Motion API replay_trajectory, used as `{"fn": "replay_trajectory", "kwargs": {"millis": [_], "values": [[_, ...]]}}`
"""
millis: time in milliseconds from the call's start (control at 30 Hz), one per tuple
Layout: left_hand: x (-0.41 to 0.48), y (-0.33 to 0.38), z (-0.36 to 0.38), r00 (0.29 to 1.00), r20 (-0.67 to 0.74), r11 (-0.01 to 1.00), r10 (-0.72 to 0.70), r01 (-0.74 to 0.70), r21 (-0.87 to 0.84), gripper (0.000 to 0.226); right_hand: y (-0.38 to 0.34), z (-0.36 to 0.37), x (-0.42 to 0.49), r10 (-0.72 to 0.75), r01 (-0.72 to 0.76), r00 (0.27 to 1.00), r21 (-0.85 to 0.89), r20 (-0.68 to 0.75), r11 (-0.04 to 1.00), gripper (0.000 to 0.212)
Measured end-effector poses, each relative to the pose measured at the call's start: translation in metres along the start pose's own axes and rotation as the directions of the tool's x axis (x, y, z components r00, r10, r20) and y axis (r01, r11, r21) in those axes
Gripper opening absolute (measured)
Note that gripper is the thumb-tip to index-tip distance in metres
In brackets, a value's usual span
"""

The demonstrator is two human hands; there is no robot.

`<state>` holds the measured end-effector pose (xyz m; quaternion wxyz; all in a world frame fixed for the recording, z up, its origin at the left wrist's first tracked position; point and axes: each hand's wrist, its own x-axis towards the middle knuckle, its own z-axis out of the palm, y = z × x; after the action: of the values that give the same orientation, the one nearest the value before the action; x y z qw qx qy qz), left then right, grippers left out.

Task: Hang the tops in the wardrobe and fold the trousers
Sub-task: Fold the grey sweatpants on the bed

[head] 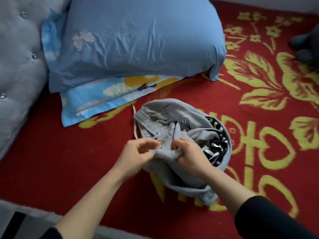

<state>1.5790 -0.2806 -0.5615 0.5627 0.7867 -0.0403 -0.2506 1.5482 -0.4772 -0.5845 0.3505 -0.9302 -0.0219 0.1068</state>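
Gripping the grey trousers (165, 111), we are using both hands. Our left hand (138, 153) is pinching the cloth by the string (134, 125), fingers curled. Our right hand (189, 155) is clamping a bunch of it in its fingers. The trousers are lying crumpled on the red blanket (51, 161), near the blue pillow (138, 40), with black-and-white cloth (215, 147) tucked inside.

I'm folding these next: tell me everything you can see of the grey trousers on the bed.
The grey trousers look like soft jersey sweatpants, crumpled in a loose heap, not yet folded. A ribbed waistband with a pale drawstring lies at the left; a round white patch shows near the top. They lie on the red bedspread, tangled with a black-and-white garment. The left hand pinches and the right hand grips bunched fabric.
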Motion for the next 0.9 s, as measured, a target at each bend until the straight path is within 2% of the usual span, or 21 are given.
{"fn": "replay_trajectory", "kwargs": {"millis": [67,133,167,233,367,500,633,733,833,900], "values": [[0.004,-0.009,-0.015,0.997,-0.067,0.962,-0.039,0.055,0.267,0.061,-0.007,-0.019,-0.005,0.046,-0.044,0.999,0.112,-0.01,0.993,0.021],[0.006,-0.011,-0.019,0.996,-0.018,0.866,-0.083,0.081,0.494,0.077,-0.027,-0.049,-0.01,0.102,-0.1,0.995,0.246,0.003,0.964,0.028],[0.006,-0.008,-0.016,0.997,0.029,0.848,-0.078,0.051,0.527,0.077,-0.039,-0.066,-0.013,0.12,-0.121,0.993,0.311,0.023,0.943,0.024],[0.006,0.006,-0.003,0.996,0.085,0.869,-0.032,-0.014,0.494,0.066,-0.061,-0.101,-0.021,0.128,-0.13,0.991,0.382,0.032,0.915,0.015],[-0.013,0.045,0.017,0.995,0.093,0.894,-0.033,-0.012,0.447,0.03,-0.092,-0.171,-0.05,0.196,-0.127,0.977,0.511,-0.083,0.85,0.018],[-0.04,0.085,0.029,0.986,0.163,0.894,-0.021,-0.054,0.444,0.011,-0.111,-0.228,-0.087,0.259,-0.089,0.94,0.572,-0.222,0.816,0.027],[-0.037,0.151,0.016,0.982,0.174,0.904,0.067,-0.134,0.406,0.005,-0.115,-0.278,-0.127,0.286,-0.032,0.882,0.558,-0.374,0.829,0.025],[-0.037,0.217,0.005,0.977,0.162,0.858,0.138,-0.2,0.472,0.032,-0.11,-0.31,-0.165,0.291,-0.039,0.838,0.481,-0.461,0.876,0.03],[-0.061,0.284,0.013,0.957,0.263,0.765,0.122,-0.26,0.59,0.049,-0.103,-0.332,-0.209,0.233,-0.093,0.908,0.377,-0.348,0.922,0.044],[-0.083,0.322,0.024,0.942,0.326,0.737,0.082,-0.277,0.617,0.052,-0.099,-0.345,-0.24,0.221,-0.093,0.923,0.375,-0.316,0.923,0.04]]}}
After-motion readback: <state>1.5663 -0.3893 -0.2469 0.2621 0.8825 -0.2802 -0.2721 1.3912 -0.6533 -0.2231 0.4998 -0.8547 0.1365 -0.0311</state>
